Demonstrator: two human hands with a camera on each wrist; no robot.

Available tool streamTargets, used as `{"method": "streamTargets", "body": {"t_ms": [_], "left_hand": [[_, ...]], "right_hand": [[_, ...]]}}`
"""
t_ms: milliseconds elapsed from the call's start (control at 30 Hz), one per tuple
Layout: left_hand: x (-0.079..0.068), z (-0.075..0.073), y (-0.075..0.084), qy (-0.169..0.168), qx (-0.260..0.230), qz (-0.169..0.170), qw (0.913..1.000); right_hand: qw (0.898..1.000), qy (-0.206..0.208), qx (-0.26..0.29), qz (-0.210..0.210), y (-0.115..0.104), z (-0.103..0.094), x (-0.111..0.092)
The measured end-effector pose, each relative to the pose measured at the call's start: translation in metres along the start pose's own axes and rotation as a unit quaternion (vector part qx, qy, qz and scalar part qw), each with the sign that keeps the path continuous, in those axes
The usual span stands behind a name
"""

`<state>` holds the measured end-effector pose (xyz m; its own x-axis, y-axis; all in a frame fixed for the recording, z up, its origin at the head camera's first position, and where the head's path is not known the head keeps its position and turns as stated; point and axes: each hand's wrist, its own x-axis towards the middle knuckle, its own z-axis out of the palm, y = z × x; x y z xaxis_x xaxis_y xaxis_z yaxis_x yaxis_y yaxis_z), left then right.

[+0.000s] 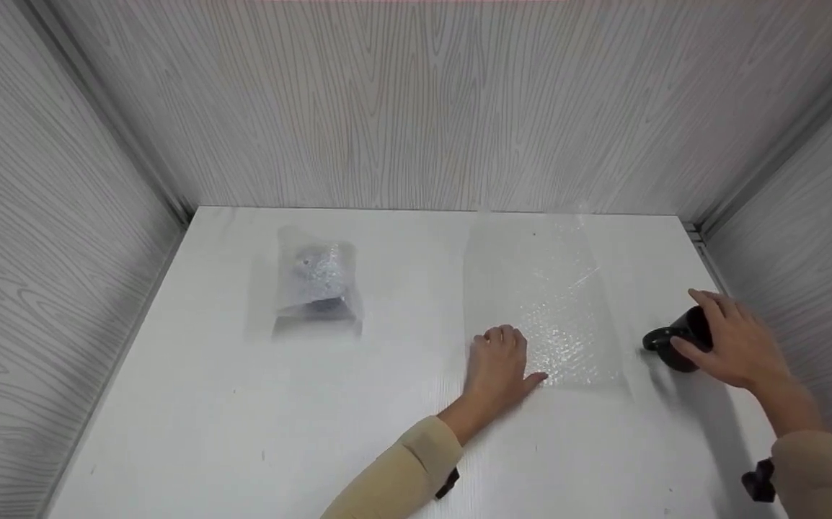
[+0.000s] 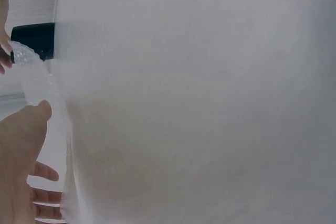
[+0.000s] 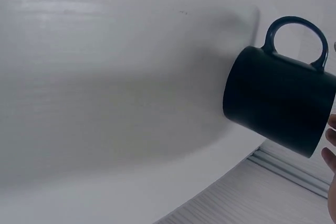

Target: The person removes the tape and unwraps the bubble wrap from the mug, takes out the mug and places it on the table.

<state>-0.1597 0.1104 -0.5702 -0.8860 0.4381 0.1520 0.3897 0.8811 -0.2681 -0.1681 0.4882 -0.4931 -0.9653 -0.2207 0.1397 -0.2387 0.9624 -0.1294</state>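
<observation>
On the right side of the table, my right hand grips a dark mug from above, near its rim. The mug's handle points left in the head view; its dark side fills much of the right wrist view. My left hand rests on the near left corner of a clear bubble wrap sheet, fingers extended and thumb spread to the side. The sheet lies flat, just left of the mug. In the left wrist view, the thumb and fingertips show along the wrap's edge.
A bubble-wrapped bundle with something dark inside lies at the back left of the white table. Wood-grain panels enclose the table at the back and on both sides.
</observation>
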Motion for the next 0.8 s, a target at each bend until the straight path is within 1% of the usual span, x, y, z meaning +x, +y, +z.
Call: {"method": "streamTargets", "body": {"t_ms": [100,200,333,433,600,800], "left_hand": [[-0.002,-0.002,-0.003,0.02,-0.016,0.01,0.9996],[-0.005,-0.005,-0.01,0.038,-0.028,0.01,0.9988],[-0.01,-0.009,-0.025,0.053,-0.039,0.003,0.9978],[-0.015,-0.012,-0.039,0.055,-0.055,-0.002,0.997],[-0.024,-0.014,-0.065,0.06,-0.079,-0.011,0.995],[-0.041,-0.008,-0.099,0.079,-0.078,-0.02,0.9936]], "right_hand": [[0.999,0.031,0.016,-0.017,-0.013,0.002,0.004],[0.996,0.072,0.034,-0.04,-0.029,0.007,0.01],[0.99,0.114,0.049,-0.064,-0.054,0.017,0.017],[0.986,0.133,0.059,-0.079,-0.074,0.023,0.022],[0.981,0.149,0.079,-0.099,-0.109,0.034,0.03],[0.979,0.14,0.105,-0.106,-0.151,0.047,0.037]]}}
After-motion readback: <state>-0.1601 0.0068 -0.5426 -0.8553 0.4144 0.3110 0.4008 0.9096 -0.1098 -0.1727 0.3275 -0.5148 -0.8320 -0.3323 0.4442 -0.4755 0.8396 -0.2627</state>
